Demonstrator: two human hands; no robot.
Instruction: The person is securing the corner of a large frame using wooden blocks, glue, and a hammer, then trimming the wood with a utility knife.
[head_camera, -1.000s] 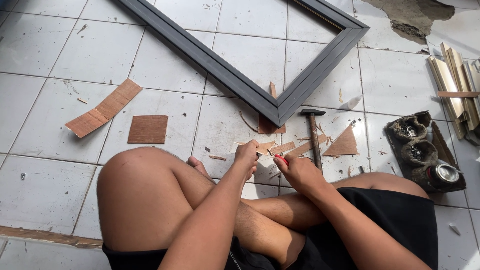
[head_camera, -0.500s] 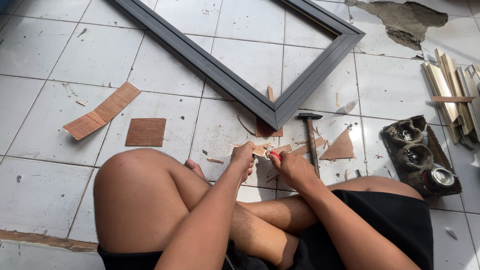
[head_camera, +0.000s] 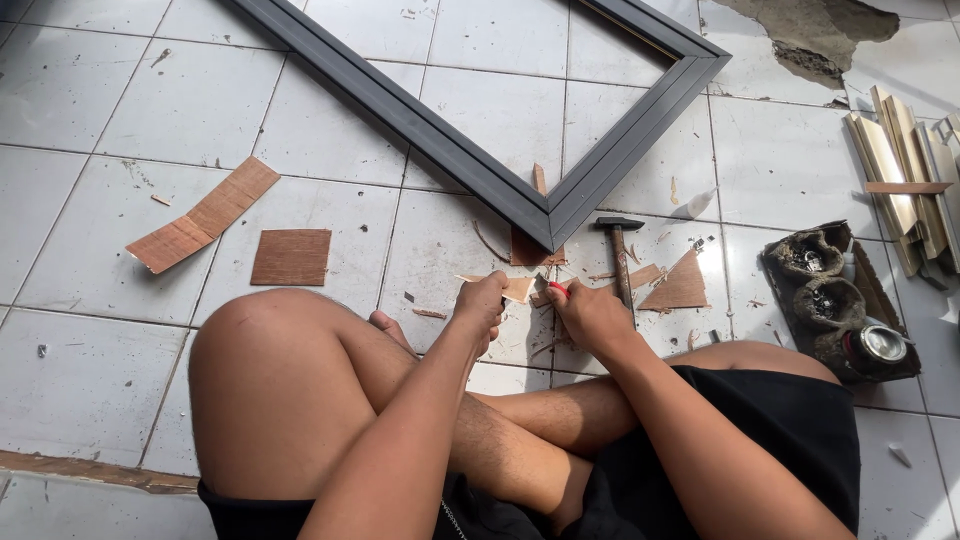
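Note:
I sit on a white tiled floor with my knees up. My left hand (head_camera: 482, 306) pinches a small thin piece of brown wood (head_camera: 518, 288) just in front of my knee. My right hand (head_camera: 590, 315) grips a small tool with a red handle (head_camera: 556, 290) whose tip meets that piece. A hammer (head_camera: 620, 255) lies on the floor just beyond my right hand. The corner of a dark grey frame (head_camera: 548, 217) points toward my hands.
A triangular wood offcut (head_camera: 682, 288) lies right of the hammer. A square brown piece (head_camera: 291, 257) and a long brown strip (head_camera: 203, 214) lie at left. A black tray of small tins (head_camera: 838, 300) and a stack of pale moulding strips (head_camera: 905, 180) sit at right.
My hands have stayed together on the small wood piece. The view has shifted slightly, and the hands sit a little lower than a second ago.

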